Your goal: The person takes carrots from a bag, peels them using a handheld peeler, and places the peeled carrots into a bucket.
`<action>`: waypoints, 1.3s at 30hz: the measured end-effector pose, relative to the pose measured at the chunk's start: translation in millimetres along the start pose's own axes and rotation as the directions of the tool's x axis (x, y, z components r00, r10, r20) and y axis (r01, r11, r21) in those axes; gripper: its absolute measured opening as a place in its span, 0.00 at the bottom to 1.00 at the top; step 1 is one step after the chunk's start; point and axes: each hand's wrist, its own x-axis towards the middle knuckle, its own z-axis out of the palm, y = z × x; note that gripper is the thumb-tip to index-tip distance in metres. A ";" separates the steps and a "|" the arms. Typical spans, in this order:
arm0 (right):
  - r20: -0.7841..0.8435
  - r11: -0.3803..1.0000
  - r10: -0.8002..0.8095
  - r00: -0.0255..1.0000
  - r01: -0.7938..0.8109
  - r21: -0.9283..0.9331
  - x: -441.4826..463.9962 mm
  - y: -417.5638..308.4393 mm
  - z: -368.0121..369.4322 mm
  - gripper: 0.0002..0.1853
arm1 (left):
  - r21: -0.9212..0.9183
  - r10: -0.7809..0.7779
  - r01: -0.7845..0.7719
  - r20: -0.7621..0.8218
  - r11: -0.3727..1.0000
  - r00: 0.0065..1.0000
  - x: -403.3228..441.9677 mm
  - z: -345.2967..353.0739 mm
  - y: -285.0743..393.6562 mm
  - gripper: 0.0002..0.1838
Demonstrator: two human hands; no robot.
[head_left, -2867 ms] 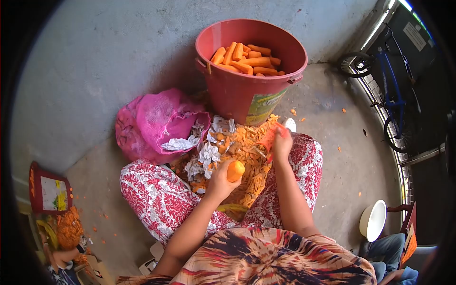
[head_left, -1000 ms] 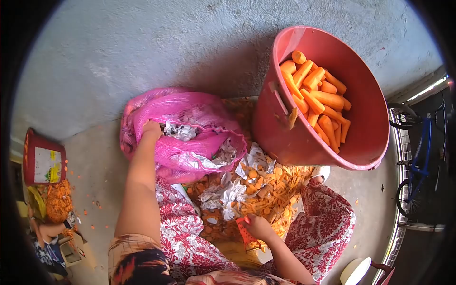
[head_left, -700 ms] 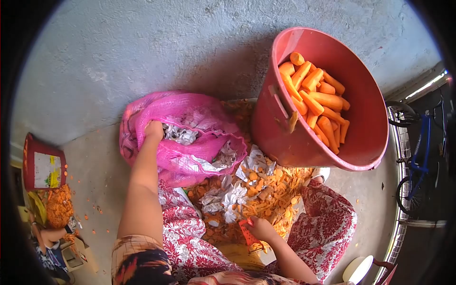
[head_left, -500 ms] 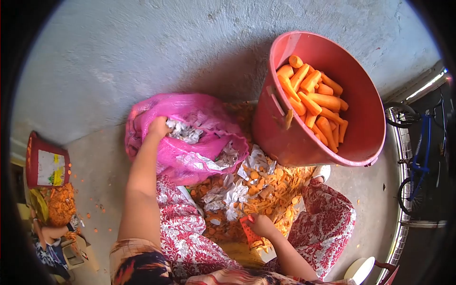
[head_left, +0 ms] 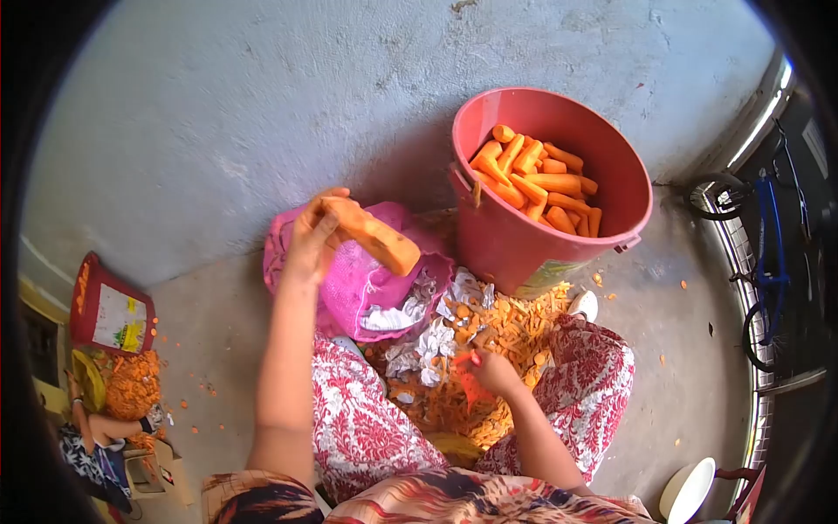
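Note:
My left hand (head_left: 316,237) is closed around the upper end of a thick carrot (head_left: 374,236), held tilted above the pink mesh sack (head_left: 345,293). Crumpled paper (head_left: 403,314) shows in the sack's mouth. Lower down, my right hand (head_left: 496,373) grips a red peeler (head_left: 471,382), blurred by motion, over a heap of carrot peels and slices (head_left: 515,336) between my legs. More crumpled paper (head_left: 432,342) lies on that heap. Beyond it stands a large red bucket (head_left: 497,262) holding many peeled carrots (head_left: 552,183).
A rough blue-grey wall (head_left: 262,113) rises behind the sack and bucket. At far left, another person (head_left: 96,437) sits near a second red bucket (head_left: 118,306) and an orange heap (head_left: 133,389). A blue bicycle (head_left: 772,262) stands at right, a white basin (head_left: 688,491) at lower right.
My left hand has come out of the pink sack and now holds a carrot. My right hand has moved slightly up and right with the peeler. The view has shifted.

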 end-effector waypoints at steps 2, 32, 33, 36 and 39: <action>-0.059 0.983 0.044 0.997 -0.033 0.182 -10.4 -1.5 -10.3 0.08 | -0.511 -0.098 0.039 -0.091 0.859 0.991 -27.1 15.6 -28.9 0.23; -0.513 0.675 0.029 0.858 0.362 0.643 -79.1 -41.7 -12.1 0.06 | -0.721 -0.688 0.581 0.201 0.378 0.697 -186.6 150.0 -121.6 0.20; -0.547 0.690 0.007 0.837 0.392 0.609 -79.5 -42.5 -11.5 0.06 | -0.734 -0.701 0.572 0.186 0.367 0.689 -186.3 150.8 -121.3 0.20; -0.610 0.728 -0.044 0.791 0.444 0.522 -80.7 -45.2 -8.2 0.06 | -0.714 -0.672 0.583 0.212 0.389 0.709 -188.7 146.8 -128.1 0.20; -0.609 0.754 -0.063 0.791 0.438 0.490 -82.3 -45.6 -3.7 0.06 | -0.542 -0.706 0.644 0.126 0.539 0.697 -190.7 149.1 -125.7 0.20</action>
